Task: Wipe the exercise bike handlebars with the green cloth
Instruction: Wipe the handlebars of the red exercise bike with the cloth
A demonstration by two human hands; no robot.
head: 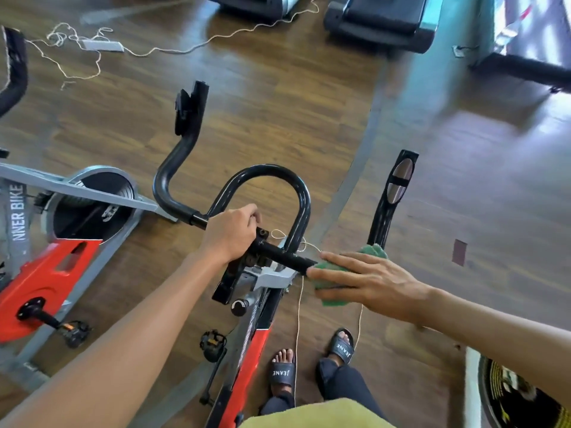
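green cloth (372, 252) sits under my right hand (370, 282), fingers straight, pressing it on the handlebars (278, 254); my left hand (230, 234) curls its fingers round them further left.

Handlebars (262, 180): centre bar hidden under the left hand (230, 234), which wraps it; right end of the bar covered by the green cloth (373, 251).
Green cloth: mostly under the flat right hand (367, 281); only upper and lower edges show.
Second bike (46, 267), left of frame: cut by the edge; lettering (19, 211) truncated to "NNER BIKE".
Treadmills (383, 20), top: cut by the upper edge.
Round black object (506, 393), lower right corner: cut off, yellow markings blurred, unreadable.
Bright smeared shape (531, 29), upper right corner: unidentifiable.
Dark patch (459, 252), floor at right: too small to identify.
Forearms: both run out of frame.
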